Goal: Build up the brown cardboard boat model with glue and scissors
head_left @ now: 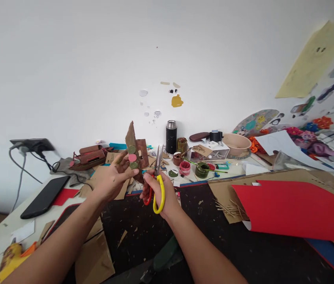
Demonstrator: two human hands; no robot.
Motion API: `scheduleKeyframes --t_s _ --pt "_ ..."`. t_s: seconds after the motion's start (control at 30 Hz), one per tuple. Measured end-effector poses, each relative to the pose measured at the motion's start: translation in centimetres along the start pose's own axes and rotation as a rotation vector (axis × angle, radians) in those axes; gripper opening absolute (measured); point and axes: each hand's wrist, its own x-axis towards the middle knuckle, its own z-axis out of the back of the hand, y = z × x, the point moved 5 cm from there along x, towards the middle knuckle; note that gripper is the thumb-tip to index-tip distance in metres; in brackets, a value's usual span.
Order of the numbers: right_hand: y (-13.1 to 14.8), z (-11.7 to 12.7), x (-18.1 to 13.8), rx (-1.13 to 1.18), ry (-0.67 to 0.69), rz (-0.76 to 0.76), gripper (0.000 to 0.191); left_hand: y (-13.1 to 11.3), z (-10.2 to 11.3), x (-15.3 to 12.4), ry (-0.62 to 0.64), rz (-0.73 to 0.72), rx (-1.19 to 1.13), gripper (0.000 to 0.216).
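My left hand (116,176) holds up a brown painted piece (131,136), pointed at the top, with its thumb and fingers closed around the lower part. Down its face run green discs and a pink disc (132,157) between them. In my right hand (166,193) is a pair of scissors (158,189) with one yellow and one red handle loop. Its blades point upward and stand slightly apart, just right of the brown piece. Small paint jars, one pink (184,168) and one green (202,170), stand behind my right hand.
A black flask (171,138) stands by the wall, with a beige bowl (236,144) to its right. Red paper (294,211) and cardboard cover the right side of the black mat (202,236). A hot glue gun (11,260) and a phone-like black slab (45,197) lie left.
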Motion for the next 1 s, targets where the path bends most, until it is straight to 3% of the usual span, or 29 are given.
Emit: scheduleKeyframes --t_s 0.3,0.73,1.0 --pt "0.20 0.20 0.06 0.020 -0.038 0.028 0.058 -0.09 -0.54 -0.49 0.004 -0.015 0.108 0.094" --pt "0.23 0.27 0.20 0.058 -0.072 0.028 0.046 0.01 -0.61 -0.48 0.078 -0.052 0.156 0.095" --pt "0.00 0.48 0.06 0.069 -0.106 -0.020 0.053 0.00 -0.64 -0.42 0.105 -0.125 0.190 0.094"
